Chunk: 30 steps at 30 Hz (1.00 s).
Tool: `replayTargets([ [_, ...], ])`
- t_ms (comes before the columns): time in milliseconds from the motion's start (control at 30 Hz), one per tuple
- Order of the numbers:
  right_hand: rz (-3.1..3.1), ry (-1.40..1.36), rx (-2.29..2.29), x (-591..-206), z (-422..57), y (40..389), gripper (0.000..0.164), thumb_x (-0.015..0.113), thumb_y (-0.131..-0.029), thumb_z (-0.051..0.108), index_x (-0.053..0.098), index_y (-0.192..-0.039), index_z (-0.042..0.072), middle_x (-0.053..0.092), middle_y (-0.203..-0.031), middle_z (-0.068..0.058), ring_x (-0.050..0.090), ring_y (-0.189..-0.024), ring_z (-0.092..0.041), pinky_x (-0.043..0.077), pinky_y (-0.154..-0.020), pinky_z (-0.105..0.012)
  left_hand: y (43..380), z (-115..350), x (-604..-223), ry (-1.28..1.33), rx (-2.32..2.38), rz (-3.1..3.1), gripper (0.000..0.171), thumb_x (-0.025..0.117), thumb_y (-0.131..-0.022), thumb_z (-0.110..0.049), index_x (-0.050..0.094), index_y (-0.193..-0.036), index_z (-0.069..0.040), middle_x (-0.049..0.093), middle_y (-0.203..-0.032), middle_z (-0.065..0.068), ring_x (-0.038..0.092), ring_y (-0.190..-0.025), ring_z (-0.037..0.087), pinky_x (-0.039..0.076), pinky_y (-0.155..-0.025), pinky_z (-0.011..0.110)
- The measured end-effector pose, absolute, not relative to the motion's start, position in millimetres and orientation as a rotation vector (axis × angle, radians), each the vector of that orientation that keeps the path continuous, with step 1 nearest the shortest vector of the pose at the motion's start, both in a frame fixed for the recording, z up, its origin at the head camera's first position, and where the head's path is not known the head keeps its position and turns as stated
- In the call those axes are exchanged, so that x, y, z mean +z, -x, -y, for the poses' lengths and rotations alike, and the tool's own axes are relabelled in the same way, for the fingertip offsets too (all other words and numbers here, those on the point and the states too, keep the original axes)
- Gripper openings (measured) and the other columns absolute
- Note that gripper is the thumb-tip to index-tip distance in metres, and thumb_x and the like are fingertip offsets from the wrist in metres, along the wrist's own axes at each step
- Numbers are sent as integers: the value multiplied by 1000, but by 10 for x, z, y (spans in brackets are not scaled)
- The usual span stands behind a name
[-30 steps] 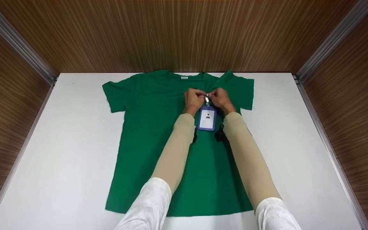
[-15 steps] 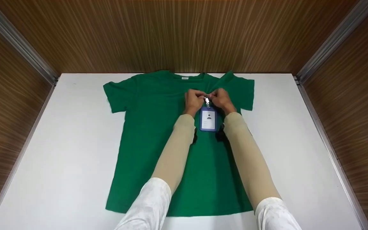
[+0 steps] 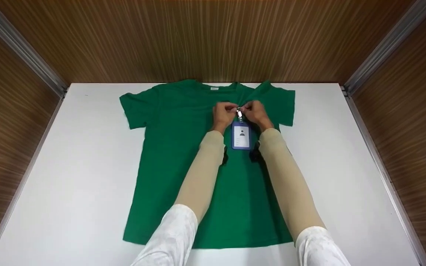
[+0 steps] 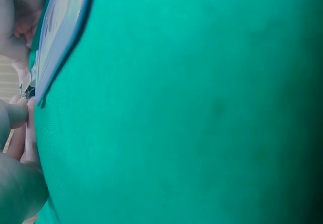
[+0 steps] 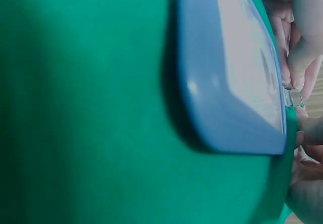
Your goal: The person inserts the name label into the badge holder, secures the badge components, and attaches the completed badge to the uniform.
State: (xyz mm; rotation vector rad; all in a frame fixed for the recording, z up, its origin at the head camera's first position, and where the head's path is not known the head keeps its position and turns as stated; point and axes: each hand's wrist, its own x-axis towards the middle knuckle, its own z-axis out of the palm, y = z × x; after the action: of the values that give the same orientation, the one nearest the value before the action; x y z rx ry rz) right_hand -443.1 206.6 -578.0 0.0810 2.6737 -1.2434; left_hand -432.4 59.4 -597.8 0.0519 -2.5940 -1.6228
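A blue-framed ID badge (image 3: 241,136) with a white card lies on the chest of a green T-shirt (image 3: 183,155), below its metal clip (image 3: 239,113). My left hand (image 3: 223,115) comes from the left and pinches at the clip with thumb and fingertips. From the other side my right hand (image 3: 256,112) pinches the T-shirt right beside the clip; green cloth shows among its fingers in the right wrist view. Both hands' fingertips (image 5: 294,72) nearly meet around the clip (image 5: 293,97). How far the clip bites the cloth is hidden by the fingers.
The T-shirt lies spread on a white table (image 3: 76,177), collar to the back, with folds (image 3: 252,94) near the right shoulder. A wood-grain panel (image 3: 205,40) rises behind, with similar panels (image 3: 412,111) at both sides.
Hands and T-shirt stay nearly in place. The badge has swung very slightly to the right below the clip; the whole head view has shifted a little.
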Motion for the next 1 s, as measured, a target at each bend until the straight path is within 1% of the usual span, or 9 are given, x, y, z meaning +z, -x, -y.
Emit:
replayTargets([
  [200, -2697, -35, -1260, -5765, -2058, 4429, 21, 61, -103, 16, 72, -108, -2, 67, -100, -12, 56, -89, -19, 46, -79, -28, 4330, -580, -5971, -10, -1653, 2559, 23, 68, -97, -5, 79, -117, -8, 79, -112, 10, 75, -104, 18, 59, -92, 32],
  [333, -2728, -2, -1249, -5764, -2050, 4425, 21, 63, -102, 16, 74, -107, -2, 69, -100, -13, 55, -88, -18, 44, -77, -26, 4332, -576, -5971, -5, -1643, 2575, 24, 66, -99, -6, 78, -120, -9, 79, -113, 9, 75, -104, 18, 59, -91, 30],
  [500, -2710, -32, -1252, -5766, -2047, 4435, 23, 63, -102, 18, 74, -111, -1, 70, -107, -16, 56, -92, -20, 46, -81, -29, 4336, -570, -5971, -5, -1611, 2600, 27, 63, -101, -6, 77, -123, -12, 78, -119, 6, 74, -108, 16, 58, -93, 30],
  [600, -2680, -59, -1253, -5765, -2043, 4442, 25, 62, -103, 19, 73, -114, -1, 69, -111, -17, 57, -96, -22, 47, -85, -32, 4340, -566, -5972, 12, -1614, 2589, 31, 61, -100, -3, 75, -127, -11, 79, -115, 8, 74, -106, 17, 58, -91, 31],
  [700, -2662, -93, -1256, -5759, -2033, 4438, 25, 61, -104, 20, 72, -115, 0, 68, -113, -17, 57, -98, -23, 48, -88, -35, 4342, -566, -5973, 6, -1645, 2576, 39, 61, -100, -1, 67, -137, -8, 79, -107, 10, 75, -99, 19, 58, -90, 32],
  [767, -2658, -115, -1258, -5759, -2024, 4432, 25, 61, -104, 20, 72, -114, 1, 68, -113, -17, 58, -99, -23, 49, -90, -35, 4342, -568, -5975, -15, -1674, 2573, 47, 61, -99, -1, 59, -146, -7, 79, -105, 10, 74, -97, 19, 58, -90, 32],
  [833, -2666, -129, -1267, -5765, -2014, 4426, 24, 61, -103, 20, 72, -113, 1, 69, -113, -17, 58, -98, -23, 49, -90, -36, 4342, -570, -5975, -39, -1694, 2574, 56, 63, -99, -1, 49, -153, -7, 78, -106, 10, 73, -97, 18, 57, -93, 32],
  [900, -2689, -131, -1273, -5776, -2006, 4419, 23, 61, -103, 19, 73, -112, 1, 69, -111, -17, 58, -97, -23, 50, -89, -36, 4340, -572, -5977, -54, -1708, 2574, 63, 63, -98, -1, 42, -157, -8, 78, -107, 11, 73, -98, 18, 56, -95, 32],
  [1000, -2736, -120, -1273, -5793, -1998, 4406, 22, 60, -103, 16, 72, -110, 0, 69, -110, -17, 59, -97, -23, 50, -88, -36, 4331, -575, -5979, -50, -1716, 2571, 66, 64, -98, -1, 38, -159, -7, 78, -109, 12, 73, -100, 20, 56, -97, 34],
])
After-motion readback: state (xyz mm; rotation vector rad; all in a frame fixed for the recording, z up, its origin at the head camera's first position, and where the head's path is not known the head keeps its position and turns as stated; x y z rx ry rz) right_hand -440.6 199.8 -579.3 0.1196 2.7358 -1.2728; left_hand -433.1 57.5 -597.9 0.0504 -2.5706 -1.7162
